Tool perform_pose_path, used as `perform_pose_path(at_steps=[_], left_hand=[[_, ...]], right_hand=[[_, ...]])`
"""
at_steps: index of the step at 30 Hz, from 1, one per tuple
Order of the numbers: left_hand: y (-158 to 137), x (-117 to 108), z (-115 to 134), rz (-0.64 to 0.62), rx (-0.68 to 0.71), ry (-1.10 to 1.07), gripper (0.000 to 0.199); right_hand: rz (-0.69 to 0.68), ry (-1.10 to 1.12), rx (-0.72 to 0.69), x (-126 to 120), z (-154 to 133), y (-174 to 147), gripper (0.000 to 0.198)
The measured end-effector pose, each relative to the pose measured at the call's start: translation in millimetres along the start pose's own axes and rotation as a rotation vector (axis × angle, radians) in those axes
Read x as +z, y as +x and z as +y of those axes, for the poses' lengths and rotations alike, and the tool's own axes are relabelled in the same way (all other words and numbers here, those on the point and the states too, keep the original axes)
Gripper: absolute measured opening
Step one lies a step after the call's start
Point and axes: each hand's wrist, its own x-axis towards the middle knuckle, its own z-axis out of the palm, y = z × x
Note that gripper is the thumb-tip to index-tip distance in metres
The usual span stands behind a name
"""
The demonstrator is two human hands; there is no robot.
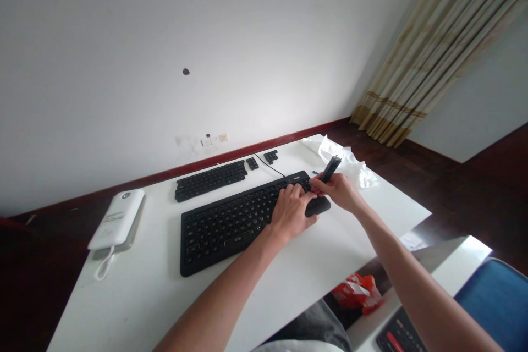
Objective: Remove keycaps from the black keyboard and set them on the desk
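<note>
A black keyboard (pixel 231 225) lies on the white table, its keys looking stripped of their caps. My left hand (pixel 291 210) rests palm down over its right part, fingers apart and thumb stretched to the right. Beside it, my right hand (pixel 330 189) is closed around a slim black tool (pixel 331 168) that slants up, with a ragged or split upper end; its exact kind is unclear. The tool's lower end is hidden by the fingers, near the keyboard's right end. Behind the keyboard, a block of black keycaps (pixel 211 180) is laid out in rows.
Two smaller keycap groups (pixel 252 163) (pixel 270 157) lie farther back by a thin cable (pixel 268 165). A white power bank (pixel 117 220) with a loop stands left. Crumpled white plastic (pixel 350 162) lies right. Below are a red bag (pixel 358 292) and a blue seat (pixel 495 302).
</note>
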Motion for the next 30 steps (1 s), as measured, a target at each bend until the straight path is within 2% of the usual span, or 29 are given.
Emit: perform_pose_path(at_steps=[5, 9, 16, 20, 26, 30], left_hand=[[-4, -1, 6, 0.001, 0.034, 0.083, 0.041], [-5, -2, 7, -0.01, 0.028, 0.108, 0.044], [-7, -3, 6, 0.0, 0.049, 0.098, 0.043], [-6, -2, 7, -0.001, 0.039, 0.095, 0.046], [-6, -1, 7, -0.001, 0.042, 0.085, 0.043], [-5, -4, 6, 0.005, 0.053, 0.081, 0.044]], right_hand=[[-0.139, -0.116, -0.048, -8, -24, -3, 0.028], [-0.172, -0.173, -0.121, -14, -26, -5, 0.027], [-0.245, 0.113, -0.114, -15, 8, 3, 0.041], [-0.255, 0.267, -0.064, -15, 16, 7, 0.047], [-0.205, 0.289, -0.076, -11, 10, 10, 0.051], [0.003, 0.024, -0.148, -18, 4, 13, 0.052]])
